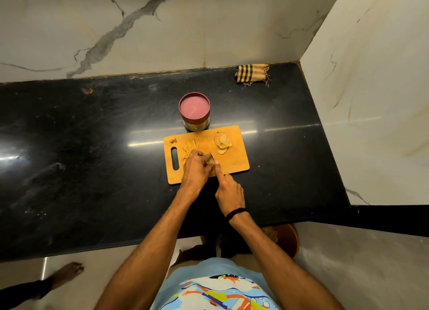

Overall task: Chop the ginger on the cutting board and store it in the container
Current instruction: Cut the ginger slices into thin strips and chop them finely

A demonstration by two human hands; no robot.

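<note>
You pin a ginger piece [210,162] on the cutting board [234,163], with the knife [212,156] against it.
The piece sits mid-board, toward the near edge. Your left hand [196,170] arches over it, curled fingertips pinching it down. Your right hand [229,191] grips the knife handle at the near edge, forefinger straight along the blade's back. Cut strips [190,147] lie left of centre, slices [222,142] toward the far right corner. The lidded container [194,111] stands just beyond the board's far edge.

One cutting board [234,161], one container [194,108], one cloth [253,73]
</note>
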